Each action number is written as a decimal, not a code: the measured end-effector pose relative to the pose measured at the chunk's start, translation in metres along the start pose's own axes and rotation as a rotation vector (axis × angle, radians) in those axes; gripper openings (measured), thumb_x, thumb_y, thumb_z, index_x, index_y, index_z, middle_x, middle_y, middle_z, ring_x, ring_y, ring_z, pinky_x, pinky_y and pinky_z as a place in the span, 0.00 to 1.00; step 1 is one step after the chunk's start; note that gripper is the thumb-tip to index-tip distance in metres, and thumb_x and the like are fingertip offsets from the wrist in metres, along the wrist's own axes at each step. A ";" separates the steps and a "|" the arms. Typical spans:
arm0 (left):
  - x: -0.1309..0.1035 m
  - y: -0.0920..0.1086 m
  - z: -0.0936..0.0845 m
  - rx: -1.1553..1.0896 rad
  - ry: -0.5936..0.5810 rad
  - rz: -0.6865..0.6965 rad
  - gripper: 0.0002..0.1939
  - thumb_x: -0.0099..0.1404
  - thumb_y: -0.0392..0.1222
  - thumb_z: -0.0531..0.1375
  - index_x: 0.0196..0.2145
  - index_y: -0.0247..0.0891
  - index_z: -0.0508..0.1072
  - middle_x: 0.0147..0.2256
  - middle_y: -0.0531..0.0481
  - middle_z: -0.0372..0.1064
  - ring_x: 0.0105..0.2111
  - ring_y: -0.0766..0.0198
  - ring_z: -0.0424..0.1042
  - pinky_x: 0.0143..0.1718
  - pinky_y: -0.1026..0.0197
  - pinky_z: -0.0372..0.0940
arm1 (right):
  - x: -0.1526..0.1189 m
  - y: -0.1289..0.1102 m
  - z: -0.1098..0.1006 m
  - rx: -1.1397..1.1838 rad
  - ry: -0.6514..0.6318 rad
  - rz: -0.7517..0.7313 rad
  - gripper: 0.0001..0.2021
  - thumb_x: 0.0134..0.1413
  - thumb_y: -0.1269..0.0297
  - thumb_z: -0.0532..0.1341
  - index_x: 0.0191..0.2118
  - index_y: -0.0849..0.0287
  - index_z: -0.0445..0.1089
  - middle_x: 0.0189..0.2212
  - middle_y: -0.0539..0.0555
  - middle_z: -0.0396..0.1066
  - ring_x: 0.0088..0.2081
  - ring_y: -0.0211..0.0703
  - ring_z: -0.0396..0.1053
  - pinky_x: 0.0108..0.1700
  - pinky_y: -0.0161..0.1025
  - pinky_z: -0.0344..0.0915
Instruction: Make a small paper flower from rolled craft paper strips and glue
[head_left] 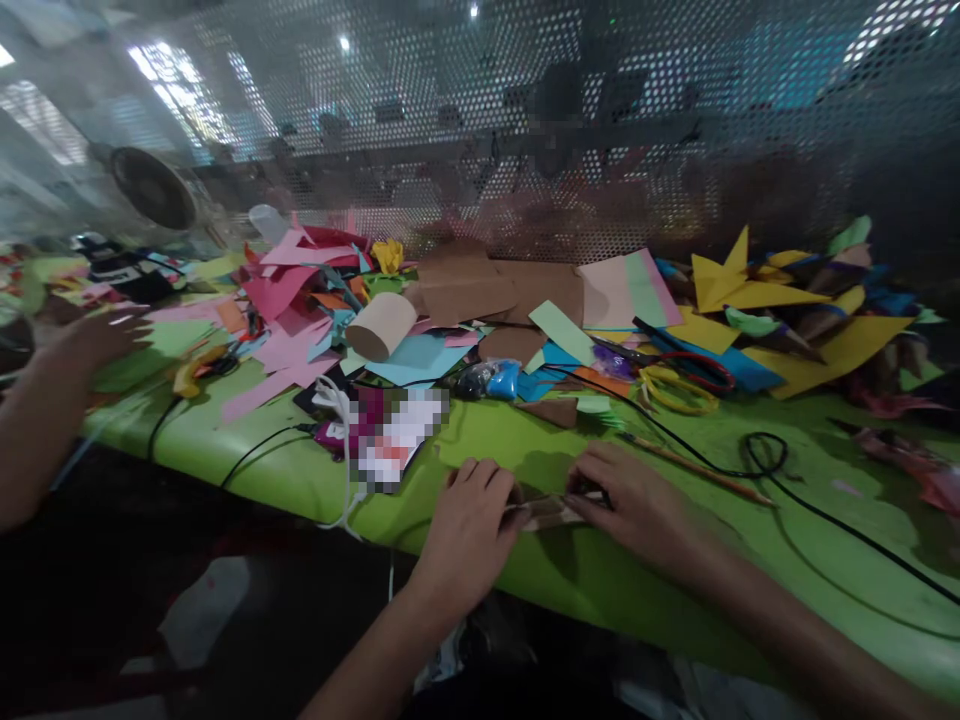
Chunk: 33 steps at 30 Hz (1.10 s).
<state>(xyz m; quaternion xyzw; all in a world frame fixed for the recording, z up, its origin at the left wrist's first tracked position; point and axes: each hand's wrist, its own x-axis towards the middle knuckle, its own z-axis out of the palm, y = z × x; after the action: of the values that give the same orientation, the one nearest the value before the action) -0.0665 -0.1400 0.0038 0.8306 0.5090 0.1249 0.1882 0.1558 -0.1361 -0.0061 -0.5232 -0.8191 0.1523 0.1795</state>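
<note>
Green covers the table (840, 540), and just in from its near edge, around the middle, is a small brown strip (549, 513), perhaps paper, between two hands. The left hand (469, 525) pinches one end, thumb toward the strip; the right hand (630, 490) grips the other end between thumb and fingers. What looks like a phone (405, 435), partly pixelated, lies near the left hand with a white cable (346, 430) beside it, close to the near edge. Beyond the right hand are a thin stick (709, 470) and a black cord (765, 455) running toward the right edge. Coloured paper (289, 290), a beige roll (381, 327) and red-handled scissors (701, 370) lie toward the far edge. Near the left edge another person's hand (101, 340) reaches over green sheets.
</note>
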 end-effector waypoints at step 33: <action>0.124 0.003 0.013 0.221 0.073 0.208 0.17 0.61 0.38 0.58 0.48 0.34 0.66 0.50 0.38 0.69 0.51 0.43 0.65 0.50 0.45 0.60 | 0.007 0.025 -0.040 0.904 0.687 0.407 0.14 0.43 0.50 0.72 0.35 0.52 0.81 0.38 0.55 0.81 0.45 0.58 0.77 0.41 0.48 0.76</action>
<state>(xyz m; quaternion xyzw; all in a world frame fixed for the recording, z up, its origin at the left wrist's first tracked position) -0.0025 -0.0328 -0.0046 0.8895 0.4372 0.1171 0.0631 0.1916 -0.1171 0.0191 -0.5603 -0.4519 0.3392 0.6057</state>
